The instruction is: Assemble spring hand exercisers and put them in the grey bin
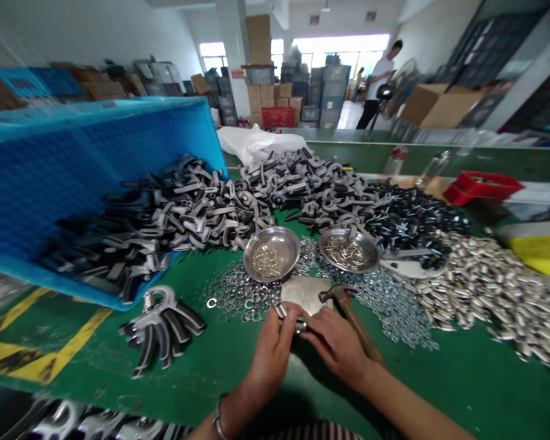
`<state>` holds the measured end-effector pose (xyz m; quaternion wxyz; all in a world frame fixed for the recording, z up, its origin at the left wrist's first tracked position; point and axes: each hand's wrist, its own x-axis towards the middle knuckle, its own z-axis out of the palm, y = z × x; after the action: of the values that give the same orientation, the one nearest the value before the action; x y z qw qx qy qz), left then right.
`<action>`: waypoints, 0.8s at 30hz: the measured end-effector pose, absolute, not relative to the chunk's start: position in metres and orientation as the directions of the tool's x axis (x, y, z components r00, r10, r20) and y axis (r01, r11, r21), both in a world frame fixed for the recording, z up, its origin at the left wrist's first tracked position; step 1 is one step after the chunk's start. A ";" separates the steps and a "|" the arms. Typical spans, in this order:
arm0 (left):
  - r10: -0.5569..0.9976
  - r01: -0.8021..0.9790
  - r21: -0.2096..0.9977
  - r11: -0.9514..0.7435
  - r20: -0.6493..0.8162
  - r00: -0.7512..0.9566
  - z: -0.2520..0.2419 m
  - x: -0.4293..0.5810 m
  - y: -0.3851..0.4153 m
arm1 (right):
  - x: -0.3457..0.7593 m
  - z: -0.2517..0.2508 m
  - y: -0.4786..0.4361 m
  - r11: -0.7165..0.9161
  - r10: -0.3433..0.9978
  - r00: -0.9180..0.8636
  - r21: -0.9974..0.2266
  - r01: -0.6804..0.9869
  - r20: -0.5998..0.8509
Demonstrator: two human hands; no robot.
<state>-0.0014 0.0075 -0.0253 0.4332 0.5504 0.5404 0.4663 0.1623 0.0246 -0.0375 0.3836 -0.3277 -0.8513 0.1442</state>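
My left hand (275, 345) and my right hand (337, 342) meet over the green table, fingers pinched together on a small silver metal cylinder part (289, 318). Just beyond the fingertips lies a flat metal plate (305, 292). A hammer (348, 311) with a wooden handle rests beside and under my right hand. Two round steel dishes stand further out: the left dish (271, 252) holds small washers, the right dish (349, 249) holds small pins. Loose washers (238, 293) are strewn around them.
A tipped blue crate (50, 177) spills black and grey grip handles (174, 214) across the table. Assembled grippers (162, 330) lie at the left. Silver cylinders (486, 287) heap at the right, black screws (412, 220) behind. A red tray (479, 186) and a standing person (378, 82) are far back.
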 end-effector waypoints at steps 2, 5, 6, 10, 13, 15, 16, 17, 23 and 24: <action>0.999 0.213 0.977 -0.021 0.030 -0.039 -0.030 -0.002 0.011 | 0.164 -0.039 0.024 0.729 0.681 -0.533 -0.397 0.557 0.502; 0.999 0.212 0.977 -0.027 0.032 -0.017 -0.036 -0.004 0.021 | 0.191 -0.040 0.028 0.686 0.728 -0.598 -0.373 0.625 0.336; 0.999 0.210 0.977 -0.040 0.043 -0.013 -0.037 -0.006 0.025 | 0.211 -0.040 0.033 0.649 0.760 -0.584 -0.363 0.668 0.285; 0.995 0.212 0.975 -0.063 0.079 -0.067 -0.036 -0.012 0.038 | 0.329 -0.036 0.077 0.212 0.966 -0.170 -0.218 0.953 0.196; 0.996 0.171 0.985 -0.006 0.021 -0.082 -0.034 0.000 0.040 | 0.408 -0.034 0.123 -0.085 0.979 0.104 -0.111 0.990 0.173; 0.999 0.127 0.991 0.030 -0.028 -0.021 -0.031 0.016 0.037 | 0.436 -0.036 0.150 -0.226 0.964 0.232 -0.062 0.972 0.133; 0.999 0.105 0.993 0.045 -0.047 0.017 -0.029 0.024 0.034 | 0.442 -0.037 0.160 -0.274 0.954 0.277 -0.043 0.961 0.111; 0.997 0.085 0.995 0.059 -0.063 0.052 -0.028 0.031 0.031 | 0.446 -0.039 0.167 -0.309 0.946 0.311 -0.028 0.950 0.092; 0.994 -0.015 0.994 0.110 -0.110 0.024 -0.029 0.023 0.025 | 0.446 -0.033 0.155 -0.304 0.949 0.304 -0.006 0.953 0.086; 0.993 -0.034 0.993 0.116 -0.116 -0.005 -0.030 0.016 0.026 | 0.441 -0.030 0.144 -0.277 0.956 0.276 -0.012 0.961 0.101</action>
<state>0.0155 0.0259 -0.0301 0.5346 0.4600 0.5215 0.4802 0.4413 0.1443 -0.0304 0.0352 -0.7981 -0.6004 -0.0367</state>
